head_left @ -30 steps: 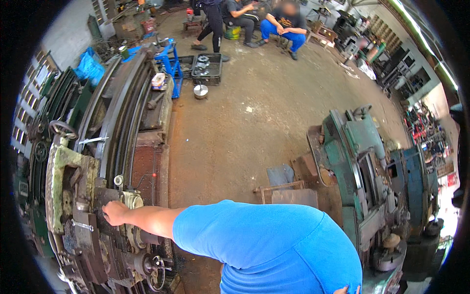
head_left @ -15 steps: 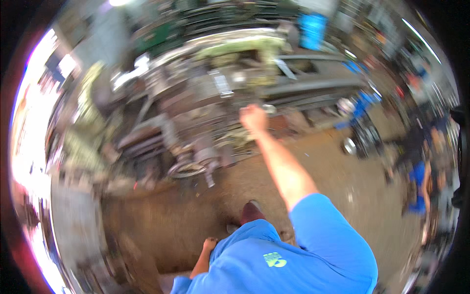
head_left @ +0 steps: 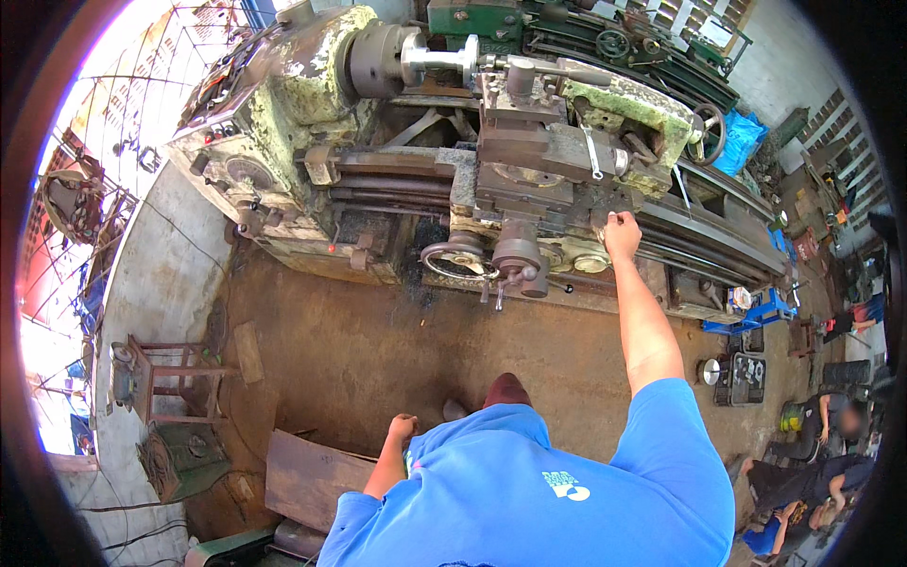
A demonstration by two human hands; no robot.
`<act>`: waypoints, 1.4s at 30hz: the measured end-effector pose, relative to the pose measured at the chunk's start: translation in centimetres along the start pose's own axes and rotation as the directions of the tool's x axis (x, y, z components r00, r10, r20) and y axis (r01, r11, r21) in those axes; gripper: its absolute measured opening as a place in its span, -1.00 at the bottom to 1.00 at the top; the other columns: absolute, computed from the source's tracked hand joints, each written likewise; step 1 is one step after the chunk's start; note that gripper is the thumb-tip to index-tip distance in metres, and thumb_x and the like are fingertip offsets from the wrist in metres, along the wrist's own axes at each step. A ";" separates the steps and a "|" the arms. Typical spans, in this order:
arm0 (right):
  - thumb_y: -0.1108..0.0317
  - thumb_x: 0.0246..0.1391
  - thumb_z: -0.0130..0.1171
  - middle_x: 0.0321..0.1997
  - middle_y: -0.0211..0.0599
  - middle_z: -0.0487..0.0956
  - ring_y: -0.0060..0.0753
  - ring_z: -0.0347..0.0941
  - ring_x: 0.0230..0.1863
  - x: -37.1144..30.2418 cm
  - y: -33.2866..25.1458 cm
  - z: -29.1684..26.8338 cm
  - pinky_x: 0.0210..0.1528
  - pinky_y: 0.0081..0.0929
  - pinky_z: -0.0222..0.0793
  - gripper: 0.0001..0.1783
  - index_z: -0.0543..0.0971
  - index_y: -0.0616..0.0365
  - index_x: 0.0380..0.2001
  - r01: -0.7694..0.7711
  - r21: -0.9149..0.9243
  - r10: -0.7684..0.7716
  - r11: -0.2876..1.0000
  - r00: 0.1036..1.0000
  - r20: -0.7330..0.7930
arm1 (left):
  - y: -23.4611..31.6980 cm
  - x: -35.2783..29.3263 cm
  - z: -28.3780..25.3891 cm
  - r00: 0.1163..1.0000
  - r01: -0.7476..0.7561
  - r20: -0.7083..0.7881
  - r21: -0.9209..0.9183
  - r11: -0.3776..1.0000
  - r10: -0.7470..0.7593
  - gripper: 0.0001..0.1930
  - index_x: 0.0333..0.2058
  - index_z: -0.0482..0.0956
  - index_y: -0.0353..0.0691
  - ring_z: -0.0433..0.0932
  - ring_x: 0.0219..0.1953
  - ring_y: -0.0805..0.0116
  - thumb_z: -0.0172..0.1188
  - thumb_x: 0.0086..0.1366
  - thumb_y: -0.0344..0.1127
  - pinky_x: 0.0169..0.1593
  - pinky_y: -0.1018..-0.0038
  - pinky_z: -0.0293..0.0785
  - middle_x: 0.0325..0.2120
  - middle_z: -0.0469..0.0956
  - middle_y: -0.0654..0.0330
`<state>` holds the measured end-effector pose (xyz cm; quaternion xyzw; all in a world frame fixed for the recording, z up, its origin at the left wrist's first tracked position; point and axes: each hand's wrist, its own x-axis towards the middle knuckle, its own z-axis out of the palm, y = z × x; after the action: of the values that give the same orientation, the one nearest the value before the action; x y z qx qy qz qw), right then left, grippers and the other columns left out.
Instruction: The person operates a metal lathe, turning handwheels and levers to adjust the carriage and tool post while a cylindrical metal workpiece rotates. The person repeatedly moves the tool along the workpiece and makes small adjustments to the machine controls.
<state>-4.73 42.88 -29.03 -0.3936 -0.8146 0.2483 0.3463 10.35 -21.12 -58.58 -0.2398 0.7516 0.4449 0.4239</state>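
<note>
Head view: the person is leaning toward a worn metal lathe (head_left: pixel 524 180), which is standing across the upper middle of the floor (head_left: pixel 453 345). The right hand (head_left: pixel 622 236) is reaching out over the near side of its carriage, to the right of the middle; its fingers are curling in narrow against the dark metal, though I can't make out whether they are gripping a small part or only touching the surface. The left hand (head_left: pixel 403 428) is hanging beside the person's body, well apart from the machine and loosely curling; whether anything is sitting in the palm is not showing. A silver wrench (head_left: pixel 591 153) is lying on the carriage, just beyond the right hand. Left of that hand, a handwheel (head_left: pixel 458 262) is projecting from the carriage front, and a round chuck (head_left: pixel 380 61) is facing right from the pale green headstock (head_left: pixel 293 90). On the far right of the lathe, a larger wheel (head_left: pixel 707 135) is standing at the tailstock's end, with blue sheeting (head_left: pixel 742 142) lying behind it. Near the right edge, a dark tray (head_left: pixel 746 378) is resting on the floor beside a shiny disc (head_left: pixel 709 371), and other people are sitting lower down.
</note>
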 end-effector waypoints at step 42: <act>0.14 0.06 0.19 -0.42 -0.01 0.63 0.08 0.57 -0.30 0.6 -0.1 -0.2 -0.20 -0.15 0.43 -0.69 0.62 0.22 -0.41 -0.029 0.038 0.027 0.999 0.998 0.062 | 2.3 -0.2 2.1 0.987 -0.017 0.157 0.252 0.968 -0.024 -0.77 -0.17 0.57 -0.38 0.65 -0.52 0.23 0.01 0.22 -0.54 -0.50 0.34 0.53 -0.42 0.66 -0.02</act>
<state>-4.93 43.29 -28.63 -0.3904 -0.8143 0.2811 0.3249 9.69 -18.13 -57.83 -0.1492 0.7655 0.3626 0.5102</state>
